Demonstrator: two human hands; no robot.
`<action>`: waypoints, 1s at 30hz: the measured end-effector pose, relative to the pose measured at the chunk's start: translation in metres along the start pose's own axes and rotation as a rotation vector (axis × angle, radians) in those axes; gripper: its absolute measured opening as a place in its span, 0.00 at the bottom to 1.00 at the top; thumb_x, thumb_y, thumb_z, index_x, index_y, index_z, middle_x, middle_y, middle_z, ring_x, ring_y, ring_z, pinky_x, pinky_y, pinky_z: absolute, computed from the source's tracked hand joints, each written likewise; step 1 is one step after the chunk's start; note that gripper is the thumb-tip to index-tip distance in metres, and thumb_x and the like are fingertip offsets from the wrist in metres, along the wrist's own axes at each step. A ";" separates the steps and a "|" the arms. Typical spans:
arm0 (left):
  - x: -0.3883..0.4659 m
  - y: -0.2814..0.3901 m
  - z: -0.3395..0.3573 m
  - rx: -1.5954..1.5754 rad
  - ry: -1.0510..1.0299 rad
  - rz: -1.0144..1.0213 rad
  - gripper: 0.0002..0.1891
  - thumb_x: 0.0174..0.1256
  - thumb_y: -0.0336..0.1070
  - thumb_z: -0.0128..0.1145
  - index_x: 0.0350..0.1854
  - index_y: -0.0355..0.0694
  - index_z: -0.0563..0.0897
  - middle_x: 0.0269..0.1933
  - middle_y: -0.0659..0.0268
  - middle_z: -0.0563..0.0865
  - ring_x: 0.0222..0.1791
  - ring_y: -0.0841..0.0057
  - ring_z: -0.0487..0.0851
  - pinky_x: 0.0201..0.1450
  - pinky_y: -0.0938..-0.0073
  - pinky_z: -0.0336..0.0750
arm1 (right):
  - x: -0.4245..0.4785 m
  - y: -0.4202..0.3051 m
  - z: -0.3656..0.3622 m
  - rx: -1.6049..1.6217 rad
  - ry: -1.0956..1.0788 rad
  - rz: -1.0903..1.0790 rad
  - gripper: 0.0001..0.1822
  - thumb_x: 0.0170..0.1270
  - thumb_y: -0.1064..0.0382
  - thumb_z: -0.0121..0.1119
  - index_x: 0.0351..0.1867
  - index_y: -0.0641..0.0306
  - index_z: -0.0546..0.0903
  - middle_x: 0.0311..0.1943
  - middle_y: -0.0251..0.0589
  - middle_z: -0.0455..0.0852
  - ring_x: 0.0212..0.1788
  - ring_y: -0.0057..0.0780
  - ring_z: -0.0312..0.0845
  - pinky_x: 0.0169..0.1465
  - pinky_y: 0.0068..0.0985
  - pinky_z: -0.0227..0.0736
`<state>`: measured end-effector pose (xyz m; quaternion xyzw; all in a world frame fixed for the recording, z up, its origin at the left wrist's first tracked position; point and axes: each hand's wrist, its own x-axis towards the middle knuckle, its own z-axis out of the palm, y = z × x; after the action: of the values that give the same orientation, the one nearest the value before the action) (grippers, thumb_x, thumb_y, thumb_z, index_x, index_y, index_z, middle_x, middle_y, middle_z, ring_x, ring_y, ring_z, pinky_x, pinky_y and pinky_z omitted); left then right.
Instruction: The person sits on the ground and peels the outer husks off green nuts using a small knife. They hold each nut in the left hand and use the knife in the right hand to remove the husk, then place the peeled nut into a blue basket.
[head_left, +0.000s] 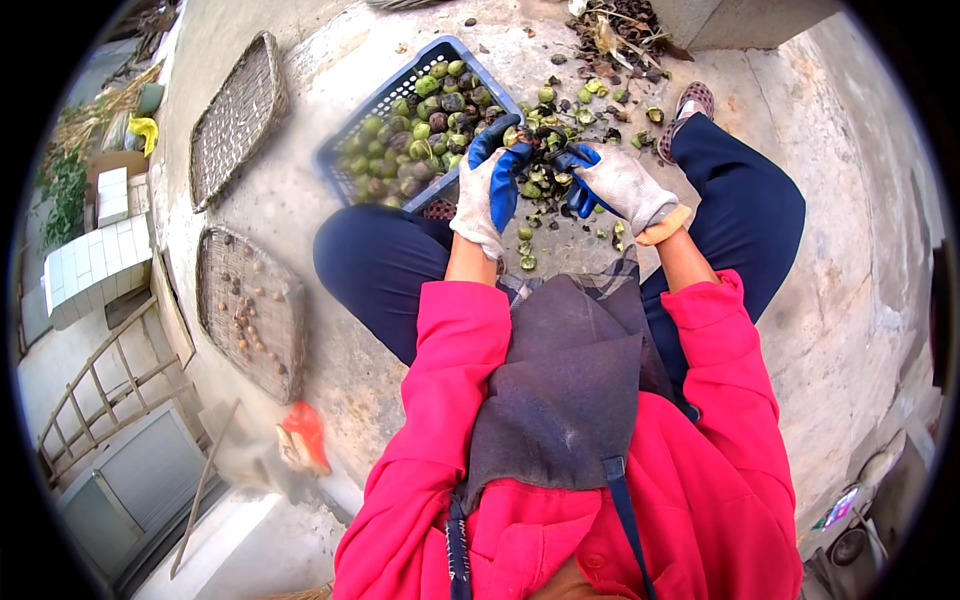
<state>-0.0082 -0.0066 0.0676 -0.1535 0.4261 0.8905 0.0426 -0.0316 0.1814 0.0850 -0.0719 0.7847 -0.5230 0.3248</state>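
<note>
My left hand (489, 180), in a white knit glove with blue-coated palm and fingers, grips a partly husked walnut (512, 136) by the corner of the blue plastic crate (491, 69). Green and blackened walnuts (420, 131) fill much of that crate. Just right of it, my right hand (619, 180) wears a matching glove. Its curled fingers are close to dark husk pieces; whether they pinch one or a small tool is hidden. Broken walnut husks (559, 184) lie on the concrete below and between both hands, in front of the dark apron (562, 390).
At left, one woven tray (236, 124) leans near a wall; another woven tray (251, 315) holds several brown nuts. A red plastic bag (304, 431) lies behind it. Dry leaves and husk scraps (626, 37) are heaped by a concrete block (727, 22). My knees flank the work area.
</note>
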 end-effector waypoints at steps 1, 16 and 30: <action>0.001 0.000 0.001 0.030 -0.009 0.012 0.21 0.57 0.20 0.50 0.55 0.28 0.70 0.39 0.55 0.82 0.37 0.69 0.83 0.48 0.74 0.78 | 0.005 0.010 0.001 -0.077 0.019 -0.042 0.12 0.64 0.57 0.49 0.38 0.63 0.77 0.20 0.37 0.82 0.22 0.24 0.81 0.28 0.25 0.73; 0.001 -0.002 0.006 -0.060 0.060 -0.009 0.17 0.60 0.24 0.48 0.53 0.34 0.74 0.39 0.59 0.82 0.39 0.70 0.82 0.46 0.67 0.78 | -0.002 0.000 0.004 -0.082 0.034 -0.061 0.13 0.64 0.56 0.49 0.34 0.65 0.77 0.20 0.39 0.82 0.21 0.26 0.80 0.28 0.27 0.73; 0.007 -0.011 0.002 -0.270 0.089 -0.117 0.12 0.64 0.30 0.52 0.50 0.37 0.76 0.38 0.62 0.82 0.37 0.68 0.83 0.37 0.69 0.81 | -0.002 -0.006 0.006 -0.012 -0.050 -0.045 0.10 0.60 0.70 0.48 0.42 0.68 0.75 0.24 0.39 0.81 0.21 0.24 0.80 0.25 0.22 0.75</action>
<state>-0.0133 0.0015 0.0583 -0.2217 0.2941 0.9281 0.0547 -0.0284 0.1751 0.0892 -0.1044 0.7776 -0.5235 0.3322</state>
